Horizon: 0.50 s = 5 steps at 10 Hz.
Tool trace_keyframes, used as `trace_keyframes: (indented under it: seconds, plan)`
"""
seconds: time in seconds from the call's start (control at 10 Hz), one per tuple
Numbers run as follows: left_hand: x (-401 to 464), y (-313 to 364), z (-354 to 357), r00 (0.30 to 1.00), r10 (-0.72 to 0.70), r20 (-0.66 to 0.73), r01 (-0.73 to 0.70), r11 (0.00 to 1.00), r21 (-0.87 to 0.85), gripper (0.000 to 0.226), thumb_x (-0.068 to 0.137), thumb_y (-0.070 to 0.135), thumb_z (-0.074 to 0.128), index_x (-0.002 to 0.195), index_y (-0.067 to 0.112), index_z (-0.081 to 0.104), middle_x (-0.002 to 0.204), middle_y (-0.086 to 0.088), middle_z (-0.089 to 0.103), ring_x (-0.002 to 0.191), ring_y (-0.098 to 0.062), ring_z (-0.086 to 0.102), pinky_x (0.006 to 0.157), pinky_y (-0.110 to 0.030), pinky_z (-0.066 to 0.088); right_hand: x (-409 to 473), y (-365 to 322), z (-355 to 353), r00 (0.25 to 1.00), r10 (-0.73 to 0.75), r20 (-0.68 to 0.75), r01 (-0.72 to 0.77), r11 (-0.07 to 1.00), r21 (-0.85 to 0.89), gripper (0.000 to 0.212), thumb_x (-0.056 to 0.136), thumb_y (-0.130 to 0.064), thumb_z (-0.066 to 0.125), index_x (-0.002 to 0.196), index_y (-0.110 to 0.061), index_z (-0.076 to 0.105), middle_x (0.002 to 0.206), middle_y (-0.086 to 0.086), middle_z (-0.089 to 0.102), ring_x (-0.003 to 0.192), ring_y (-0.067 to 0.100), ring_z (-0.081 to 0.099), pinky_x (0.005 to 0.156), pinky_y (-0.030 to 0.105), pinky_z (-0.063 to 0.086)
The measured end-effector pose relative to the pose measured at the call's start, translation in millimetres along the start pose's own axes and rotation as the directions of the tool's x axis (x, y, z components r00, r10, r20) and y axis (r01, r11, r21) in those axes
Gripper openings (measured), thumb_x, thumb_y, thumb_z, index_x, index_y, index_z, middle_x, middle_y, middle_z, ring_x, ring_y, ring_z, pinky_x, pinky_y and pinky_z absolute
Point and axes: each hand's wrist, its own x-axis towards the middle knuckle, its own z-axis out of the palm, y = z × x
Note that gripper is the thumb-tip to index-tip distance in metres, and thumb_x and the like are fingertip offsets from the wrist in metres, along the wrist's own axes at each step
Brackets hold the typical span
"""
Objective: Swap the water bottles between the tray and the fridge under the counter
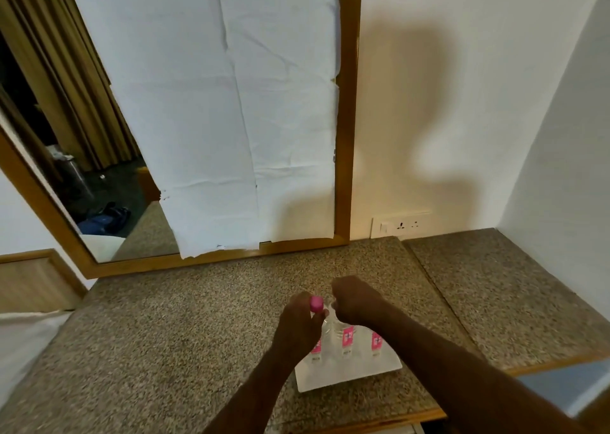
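Observation:
Three clear water bottles with pink labels stand on a white tray point(346, 376) near the front edge of the granite counter. My left hand point(298, 328) is closed around the neck of the left bottle point(316, 351), just below its pink cap. My right hand point(358, 301) is fisted over the top of the middle bottle point(346, 338), hiding its cap. The right bottle point(376, 341) is partly behind my right forearm. The fridge under the counter is out of sight.
A wood-framed mirror point(343, 136), mostly covered by white paper, leans on the wall behind the granite counter point(198, 318). A wall socket plate point(399, 225) sits to the right. A second counter section point(495, 285) meets the right wall.

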Motion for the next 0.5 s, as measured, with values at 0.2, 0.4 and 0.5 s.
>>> trace_keyframes:
  seconds: [0.2,0.4,0.5]
  plan:
    - [7.8,-4.3,2.1,0.998,0.042,0.042,-0.043,0.998,0.036,0.020,0.083,0.021,0.068,0.097,0.014,0.057,0.092,-0.001,0.060,0.081,-0.014,0.052,0.070,-0.026,0.038,11.4,3.9,-8.0,0.996,-0.034,0.085,0.043,0.994,-0.103,0.018,0.084,-0.013,0.063,0.100,-0.006,0.059,0.103,0.012,0.064,0.092,0.026,0.061,0.067,0.033,0.044]
    - [6.9,-3.0,-2.0,0.992,0.066,0.106,-0.078,0.990,0.116,0.031,0.082,0.025,0.068,0.109,0.015,0.056,0.100,-0.004,0.064,0.087,-0.015,0.056,0.073,-0.024,0.041,11.6,2.8,-19.3,0.987,-0.099,0.126,0.123,0.970,-0.209,0.027,0.082,-0.027,0.068,0.103,-0.012,0.059,0.096,0.005,0.062,0.090,0.023,0.060,0.073,0.036,0.049]
    - [23.9,5.5,-18.1,0.982,0.010,0.189,-0.033,0.992,0.118,0.052,0.081,0.037,0.069,0.124,0.015,0.052,0.116,-0.008,0.063,0.102,-0.016,0.058,0.079,-0.026,0.044,18.8,12.1,-43.5,0.987,-0.102,0.122,0.107,0.993,-0.039,0.025,0.084,-0.037,0.066,0.093,-0.014,0.059,0.087,0.002,0.060,0.083,0.018,0.057,0.074,0.035,0.051]
